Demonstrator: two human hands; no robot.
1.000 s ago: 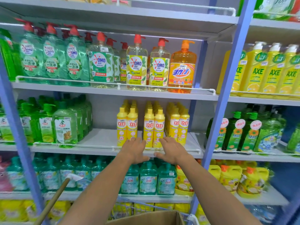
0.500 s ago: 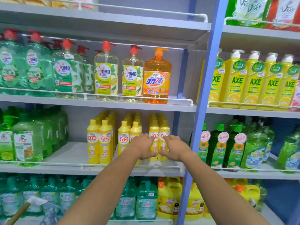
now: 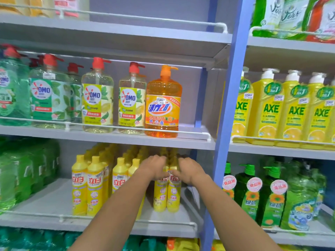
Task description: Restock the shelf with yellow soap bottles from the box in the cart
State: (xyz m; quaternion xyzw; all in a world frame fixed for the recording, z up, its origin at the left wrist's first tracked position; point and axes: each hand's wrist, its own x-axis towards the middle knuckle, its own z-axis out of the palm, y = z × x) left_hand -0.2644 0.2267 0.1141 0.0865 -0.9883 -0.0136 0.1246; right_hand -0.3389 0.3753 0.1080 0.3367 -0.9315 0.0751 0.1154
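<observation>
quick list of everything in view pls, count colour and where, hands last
yellow soap bottles: three double rows, full count hidden, yellow, middle shelf, left bay
OMO pump bottles: two yellow-labelled, more green-labelled at left, red pumps, shelf above
orange pump bottle: one, orange, right end of that shelf
AXE bottles: at least four, yellow, white pumps, right bay
green bottles: many, green, left of the yellow soap
sunflower-label bottles: at least three, dark green, right bay, lower shelf
blue upright: one, blue, between bays
left hand: one, grips the rightmost front yellow pair
right hand: one, grips the same pair
</observation>
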